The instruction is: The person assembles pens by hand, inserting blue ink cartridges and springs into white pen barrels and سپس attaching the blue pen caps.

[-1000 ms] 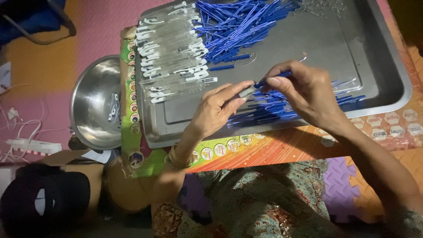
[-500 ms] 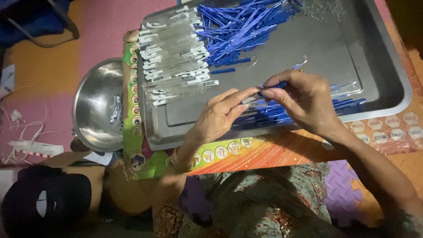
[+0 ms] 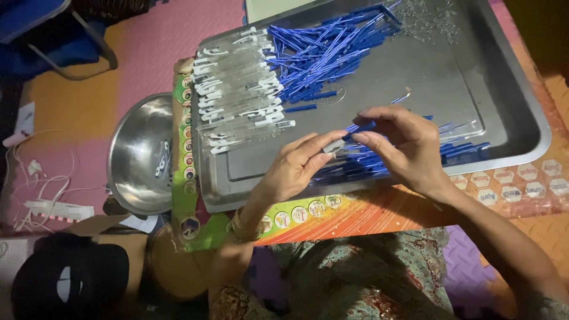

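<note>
Over the near part of a large steel tray [image 3: 521,127], my left hand [image 3: 294,168] pinches a clear pen barrel [image 3: 335,145] by its end. My right hand [image 3: 405,144] holds a thin blue refill [image 3: 363,127] whose tip meets that barrel. A row of clear pen barrels with white caps [image 3: 237,89] lies along the tray's left side. A heap of blue refills [image 3: 332,53] fills the far middle, and more blue refills [image 3: 459,148] lie under and beside my right hand.
A round steel bowl [image 3: 139,154] with a few clear pieces stands left of the tray. The tray rests on a colourful low table [image 3: 521,192]. White cables [image 3: 41,189] and a black cap [image 3: 68,284] lie on the pink floor mat at left.
My hands have come together over the tray's near edge, and the blue refill in the right hand now meets the clear barrel held by the left.
</note>
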